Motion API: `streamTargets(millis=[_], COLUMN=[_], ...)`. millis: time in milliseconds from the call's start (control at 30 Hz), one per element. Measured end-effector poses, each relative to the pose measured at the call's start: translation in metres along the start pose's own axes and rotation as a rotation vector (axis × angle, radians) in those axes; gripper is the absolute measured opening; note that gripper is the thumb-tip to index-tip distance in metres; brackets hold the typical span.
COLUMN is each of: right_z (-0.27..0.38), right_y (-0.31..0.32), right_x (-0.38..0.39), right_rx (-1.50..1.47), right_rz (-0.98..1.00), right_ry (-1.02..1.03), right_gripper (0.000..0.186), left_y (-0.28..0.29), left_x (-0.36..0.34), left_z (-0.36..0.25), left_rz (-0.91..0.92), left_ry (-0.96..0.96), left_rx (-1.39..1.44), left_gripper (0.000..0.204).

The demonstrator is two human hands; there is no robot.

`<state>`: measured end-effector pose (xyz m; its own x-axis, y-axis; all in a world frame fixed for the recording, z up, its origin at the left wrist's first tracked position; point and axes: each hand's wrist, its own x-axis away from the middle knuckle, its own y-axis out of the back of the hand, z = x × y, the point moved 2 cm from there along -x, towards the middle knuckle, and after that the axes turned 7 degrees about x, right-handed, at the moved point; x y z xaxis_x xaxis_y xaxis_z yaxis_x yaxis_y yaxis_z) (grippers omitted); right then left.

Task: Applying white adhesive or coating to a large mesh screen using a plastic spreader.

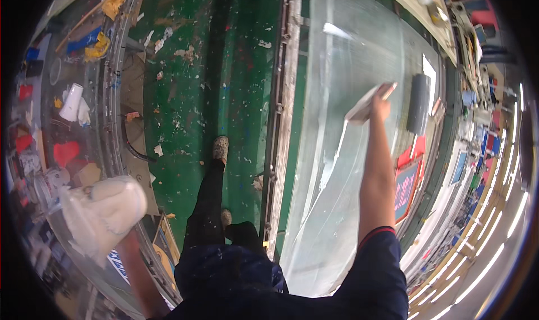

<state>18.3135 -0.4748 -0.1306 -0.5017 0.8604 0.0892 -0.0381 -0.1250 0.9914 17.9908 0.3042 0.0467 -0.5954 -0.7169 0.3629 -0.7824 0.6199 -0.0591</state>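
My right hand (pixel 381 109) reaches far out over a long glass-like panel (pixel 348 168) on the right. Its fingers are wrapped round a flat, light-coloured scraper (pixel 362 107) with a reddish-brown edge, held low over the panel. A thin white streak runs along the surface from the scraper's lower end. At the lower left, my left hand (pixel 129 246) is mostly hidden behind a whitish plastic tub (pixel 115 205), blurred by motion. The tub is tilted, with smears on its side. My left fingers appear closed on it from below.
A worn rail (pixel 283 95) edges the panel. Below lies a green floor (pixel 185 95) littered with scraps and paint spots. On the left bench are a white cup (pixel 71 102), red pieces (pixel 66 152) and yellow cloth (pixel 98 46). A grey cylinder (pixel 420 103) and red-framed board (pixel 408 189) stand beyond the panel.
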Motion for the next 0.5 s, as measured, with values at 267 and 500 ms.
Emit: streamTargets(millis=[267, 500], right_z=[0.24, 0.208], right_y=[-0.01, 0.002], right_x=[-0.072, -0.048], right_rx=[0.114, 0.379], right_rz=[0.316, 0.203], right_ry=[0.888, 1.193], right_gripper=[0.049, 0.032], left_y=[0.04, -0.018], left_x=[-0.033, -0.027], left_z=[-0.024, 0.01], left_rz=[0.211, 0.039], left_ry=[-0.234, -0.054], left_rx=[-1.116, -0.276], left_gripper=[0.049, 0.081])
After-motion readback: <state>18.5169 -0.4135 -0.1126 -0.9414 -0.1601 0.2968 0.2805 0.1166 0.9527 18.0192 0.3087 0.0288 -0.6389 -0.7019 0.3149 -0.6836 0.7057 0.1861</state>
